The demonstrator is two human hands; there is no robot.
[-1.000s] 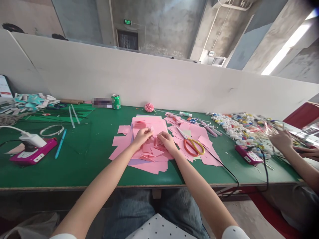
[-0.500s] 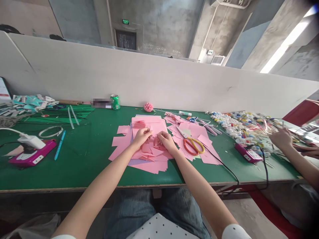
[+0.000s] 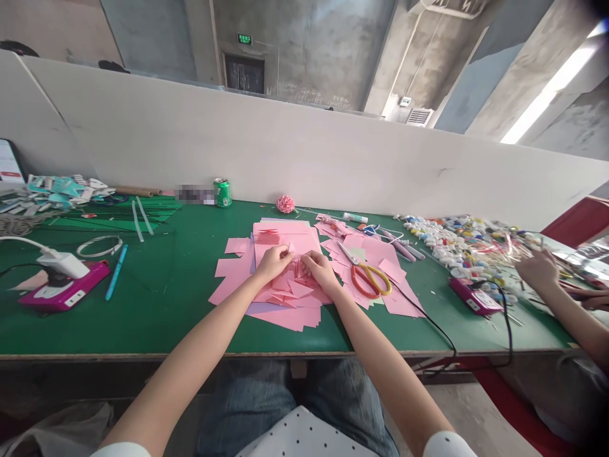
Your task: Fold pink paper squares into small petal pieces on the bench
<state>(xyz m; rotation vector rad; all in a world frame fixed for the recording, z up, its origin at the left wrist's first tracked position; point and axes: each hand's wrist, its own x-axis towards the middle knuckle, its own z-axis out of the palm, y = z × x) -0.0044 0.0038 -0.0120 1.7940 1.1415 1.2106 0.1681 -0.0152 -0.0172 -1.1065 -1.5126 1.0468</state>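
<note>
Over a spread of pink paper sheets (image 3: 233,285), my left hand (image 3: 275,264) is closed in a pinch on a small piece of pink paper whose tip shows above the fingers. Close by on the right, my right hand (image 3: 318,266) has its fingers curled on a folded pink paper piece (image 3: 299,269). Several folded pink pieces (image 3: 285,295) lie loose just below both hands. A small stack of folded pink paper (image 3: 267,237) rests behind my left hand. Scissors (image 3: 365,279) with red and yellow handles lie on more pink paper to the right.
Behind the papers sit a pink paper flower ball (image 3: 286,204) and a green can (image 3: 222,193). A blue pen (image 3: 117,273) and a magenta power strip (image 3: 66,287) are at left. Another power strip (image 3: 476,296), many small bottles (image 3: 442,238) and another person's hand (image 3: 538,271) are at right.
The view has shifted slightly. Both hands keep nearly the same place and the same pinch over the pink papers.
</note>
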